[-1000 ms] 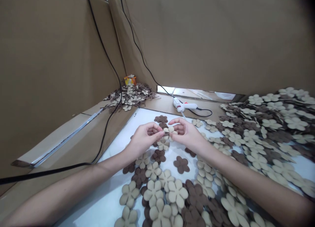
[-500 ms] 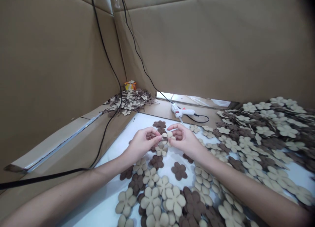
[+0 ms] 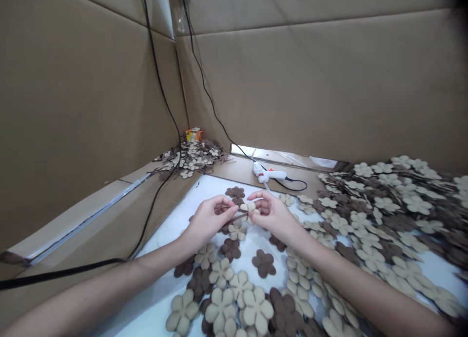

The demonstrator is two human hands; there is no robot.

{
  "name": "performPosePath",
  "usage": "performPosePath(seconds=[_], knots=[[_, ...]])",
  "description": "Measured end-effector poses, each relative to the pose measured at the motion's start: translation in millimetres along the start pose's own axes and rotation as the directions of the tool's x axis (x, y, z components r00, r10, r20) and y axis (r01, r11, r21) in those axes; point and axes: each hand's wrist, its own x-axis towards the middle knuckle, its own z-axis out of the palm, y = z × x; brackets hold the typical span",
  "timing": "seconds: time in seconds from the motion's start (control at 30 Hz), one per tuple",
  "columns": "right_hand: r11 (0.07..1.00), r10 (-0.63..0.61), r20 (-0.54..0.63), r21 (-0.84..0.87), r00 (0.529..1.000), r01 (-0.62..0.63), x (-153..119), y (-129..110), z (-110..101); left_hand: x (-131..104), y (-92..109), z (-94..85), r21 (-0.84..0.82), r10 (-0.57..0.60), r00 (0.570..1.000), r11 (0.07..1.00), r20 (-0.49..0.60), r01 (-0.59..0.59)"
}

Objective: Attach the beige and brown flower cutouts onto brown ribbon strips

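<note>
Over the white board (image 3: pixel 153 261), my two hands face each other with their fingertips a short way apart. My right hand (image 3: pixel 273 215) is closed in a pinch on a small beige fabric flower (image 3: pixel 249 208). My left hand (image 3: pixel 210 217) is closed on a thin brown cord (image 3: pixel 236 219) that runs across to the flower. Whether the cord is fixed to the flower I cannot tell. Below the hands lie beige flowers (image 3: pixel 220 304) and dark brown flowers (image 3: pixel 263 264), some overlapping.
A white glue gun (image 3: pixel 268 174) lies behind my right hand, its black cable trailing up the cardboard wall (image 3: pixel 310 93). A large flower pile (image 3: pixel 387 205) spreads at right. Small flowers with cords (image 3: pixel 192 156) heap in the far corner beside an orange box (image 3: pixel 193 134). Another black cable (image 3: pixel 157 200) crosses the left.
The cord between my hands now shows as a wider loop near the small flower. My view has tilted slightly upward, so everything sits a little lower. Both hands keep their pinch.
</note>
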Motion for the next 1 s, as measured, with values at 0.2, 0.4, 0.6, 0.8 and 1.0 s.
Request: performPosePath(seconds=[0.2,0.4,0.6,0.8,1.0], knots=[[1.0,-0.006,0.005,0.018,1.0,0.005,-1.8,0.3,1.0,-0.3,6.5,-5.8,0.159,0.167,0.971,0.977,-0.17,-0.14],[0.999,-0.036,0.04,0.011,0.999,0.036,-3.9,2.4,3.5,-4.1,6.4,-3.2,0.32,0.209,0.978,0.925,0.017,-0.204],[0.999,-0.039,0.032,0.003,0.999,0.039,-3.9,0.5,2.1,-4.2,0.1,0.8,0.246,0.156,0.986,0.955,0.055,-0.164],[0.999,-0.046,0.027,0.015,0.999,0.046,-2.7,-1.1,-0.4,-3.4,2.8,-1.3,0.207,0.131,0.991,0.969,0.027,-0.134],[0.999,-0.045,0.034,0.004,0.998,0.045,-1.3,6.0,-1.2,0.9,1.1,-0.9,0.179,0.082,0.997,0.981,-0.012,-0.079]])
